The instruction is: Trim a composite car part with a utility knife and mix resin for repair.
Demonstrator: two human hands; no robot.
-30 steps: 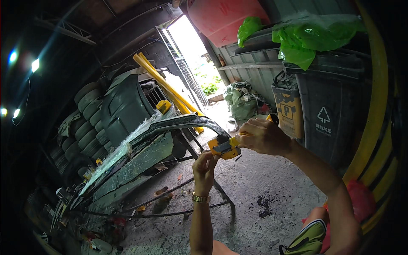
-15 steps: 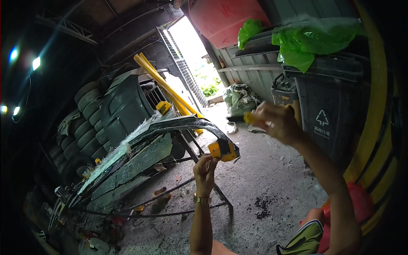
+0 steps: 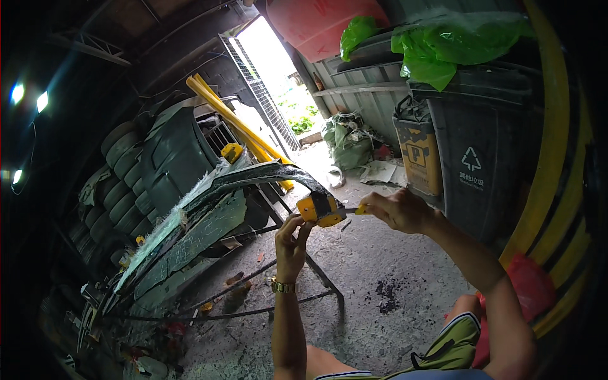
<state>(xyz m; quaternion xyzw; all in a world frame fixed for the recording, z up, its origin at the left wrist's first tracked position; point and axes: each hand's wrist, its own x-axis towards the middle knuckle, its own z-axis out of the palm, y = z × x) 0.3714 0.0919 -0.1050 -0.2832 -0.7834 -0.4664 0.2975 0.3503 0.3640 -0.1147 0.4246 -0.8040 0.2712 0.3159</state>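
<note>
A yellow block point(image 3: 330, 219) with a black patch sits at the right end of a curved black car body panel point(image 3: 278, 172). With thumb and fingers, my left hand point(image 3: 291, 249) pinches the lower left edge of this block. My right hand point(image 3: 404, 212) is closed around a small scraper point(image 3: 361, 209) with a yellow handle and a thin flat blade. The blade reaches left to the block's right side and appears to touch it. A second yellow block point(image 3: 232, 152) is on the far part of the panel, beside ragged whitish fibre point(image 3: 183, 206).
A black metal stand point(image 3: 329, 286) is under the panel. Stacked tyres point(image 3: 120, 158) are at the left, yellow poles point(image 3: 234, 123) behind. At the right are a dark waste bin point(image 3: 484, 152) with green plastic bags point(image 3: 443, 47), a yellow can point(image 3: 418, 155) and a red bag point(image 3: 529, 285).
My right hand has come down and left, bringing the scraper blade to the block. My left hand keeps its pinch. The whole view has shifted slightly.
</note>
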